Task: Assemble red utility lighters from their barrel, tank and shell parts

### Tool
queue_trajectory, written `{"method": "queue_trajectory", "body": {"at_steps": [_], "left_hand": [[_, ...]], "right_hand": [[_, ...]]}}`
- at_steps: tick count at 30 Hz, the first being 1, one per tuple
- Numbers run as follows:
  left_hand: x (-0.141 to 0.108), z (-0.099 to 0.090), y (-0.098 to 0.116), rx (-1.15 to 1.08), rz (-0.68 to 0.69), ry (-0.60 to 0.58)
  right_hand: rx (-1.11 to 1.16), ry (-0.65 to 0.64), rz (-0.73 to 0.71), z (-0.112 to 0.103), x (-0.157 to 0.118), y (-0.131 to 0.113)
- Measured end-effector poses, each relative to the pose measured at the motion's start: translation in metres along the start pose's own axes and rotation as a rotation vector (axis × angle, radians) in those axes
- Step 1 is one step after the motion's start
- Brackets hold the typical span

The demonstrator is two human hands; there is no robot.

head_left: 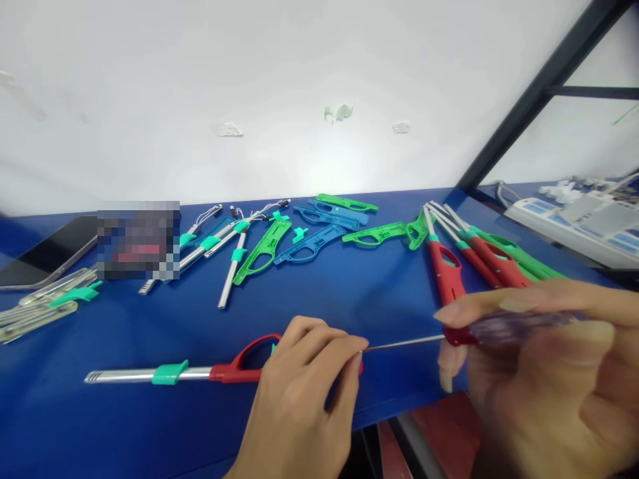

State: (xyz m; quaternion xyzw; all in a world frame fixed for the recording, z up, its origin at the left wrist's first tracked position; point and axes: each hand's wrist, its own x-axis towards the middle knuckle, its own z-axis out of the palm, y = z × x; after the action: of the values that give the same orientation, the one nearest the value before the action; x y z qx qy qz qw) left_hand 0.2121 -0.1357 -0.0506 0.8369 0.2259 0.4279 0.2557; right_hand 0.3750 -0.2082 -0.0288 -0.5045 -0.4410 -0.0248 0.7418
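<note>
A red gas lighter (224, 373) lies along the front of the blue table, its metal tube pointing left with a green clip (170, 373) around it. My left hand (309, 386) is closed over its handle, hiding most of that part. My right hand (539, 372) grips a screwdriver (456, 334) with a clear and red handle. Its thin shaft points left, and the tip ends at my left thumb and index finger; what the tip touches there is hidden.
Several assembled red lighters (448, 269) lie at the right beside green ones. Green handle shells (264, 249), blue handle shells (312, 244) and metal tubes (232, 276) are spread behind. A phone (50, 253) lies at the left; a white power strip (574, 229) stands far right.
</note>
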Motion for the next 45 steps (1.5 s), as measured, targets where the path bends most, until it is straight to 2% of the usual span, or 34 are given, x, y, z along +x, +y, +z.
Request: {"method": "queue_trajectory", "body": {"at_steps": [3, 8, 10, 12, 13, 14, 16, 20, 26, 34, 40, 45], "left_hand": [[-0.001, 0.0, 0.0, 0.008, 0.013, 0.004], [0.0, 0.001, 0.0, 0.017, -0.007, 0.006], [0.0, 0.001, 0.0, 0.017, -0.01, 0.014], [-0.001, 0.001, 0.0, 0.014, -0.009, 0.025], [-0.001, 0.001, 0.0, 0.012, -0.011, 0.029], [-0.001, 0.001, 0.0, 0.008, -0.013, 0.026], [-0.001, 0.001, 0.0, 0.009, -0.014, 0.022], [0.0, 0.001, 0.0, 0.019, -0.027, 0.011], [-0.001, 0.002, 0.003, 0.022, -0.023, 0.014], [0.0, -0.001, -0.002, 0.048, -0.025, 0.004], [0.0, 0.002, 0.002, 0.048, -0.034, -0.006], [-0.001, 0.0, 0.002, 0.057, -0.029, -0.003]], "right_hand": [[-0.029, 0.06, 0.008, 0.001, 0.0, -0.002], [-0.103, 0.002, 0.037, 0.018, 0.003, -0.02], [-0.138, 0.096, 0.126, 0.027, 0.003, -0.025], [-0.127, 0.055, 0.114, 0.029, 0.003, -0.025], [-0.115, -0.012, 0.079, 0.027, 0.003, -0.022], [-0.089, -0.114, -0.024, 0.024, 0.004, -0.019], [-0.126, -0.187, -0.065, 0.017, 0.005, -0.014], [-0.208, -0.127, -0.002, 0.013, 0.014, -0.019], [-0.347, -0.115, -0.028, 0.02, 0.025, -0.031], [-0.354, -0.01, -0.008, 0.023, 0.023, -0.032], [-0.295, -0.11, -0.01, 0.018, 0.019, -0.028], [-0.301, -0.037, 0.017, 0.015, 0.015, -0.027]]}}
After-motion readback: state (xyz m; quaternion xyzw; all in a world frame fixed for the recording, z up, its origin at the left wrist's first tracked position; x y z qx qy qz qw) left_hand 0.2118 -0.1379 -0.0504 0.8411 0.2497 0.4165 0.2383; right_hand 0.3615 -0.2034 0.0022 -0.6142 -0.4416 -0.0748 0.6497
